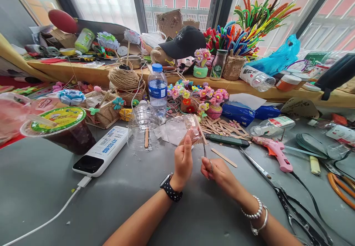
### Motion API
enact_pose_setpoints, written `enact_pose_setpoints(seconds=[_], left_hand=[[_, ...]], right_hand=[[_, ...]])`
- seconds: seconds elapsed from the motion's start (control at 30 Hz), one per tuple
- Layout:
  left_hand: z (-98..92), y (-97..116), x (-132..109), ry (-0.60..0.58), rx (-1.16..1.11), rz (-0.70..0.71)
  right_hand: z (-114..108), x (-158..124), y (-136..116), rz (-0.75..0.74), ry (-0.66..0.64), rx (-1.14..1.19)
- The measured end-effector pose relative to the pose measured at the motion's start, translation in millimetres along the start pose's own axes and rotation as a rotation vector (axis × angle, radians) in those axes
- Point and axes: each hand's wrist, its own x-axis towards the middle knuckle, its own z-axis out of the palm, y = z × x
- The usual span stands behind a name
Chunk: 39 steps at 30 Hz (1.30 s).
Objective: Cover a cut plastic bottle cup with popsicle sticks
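Nearest us, our right hand (217, 172) curls its fingers closed around a thin metal tool (205, 150) rising just above them, our left hand (183, 161) pinches the clear plastic bottle piece (180, 129) just beyond its thumb, and a water bottle (157, 89) stands farther beyond.

a craft room by a big window. the grey counter (41, 187) is strewn with a pink glue gun (274, 153), wooden sticks (222, 127) and twine balls (124, 79). pipe cleaners (249, 20) and handmade flowers (205, 94) crowd the wooden ledge (83, 70).
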Motion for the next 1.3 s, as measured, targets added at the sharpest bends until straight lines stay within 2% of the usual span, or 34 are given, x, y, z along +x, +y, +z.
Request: enact_pose_setpoints(seconds=[0.17,0.8,1.1,1.3], left_hand=[[-0.4,-0.7,-0.7,0.004,0.029,0.007],[-0.4,0.1,0.3,0.013,0.004,-0.003],[1.1,1.4,1.4,0.041,-0.011,-0.010],[0.9,0.9,1.1,0.051,0.003,-0.005]], right_hand=[[0.1,-0.2,1.9,0.002,-0.002,0.040],[-2.8,-0.2,0.2,-0.037,0.037,-0.111],[-2.5,1.0,0.7,-0.122,0.093,-0.295],[-2.2,1.9,5.0,-0.192,0.173,-0.512]])
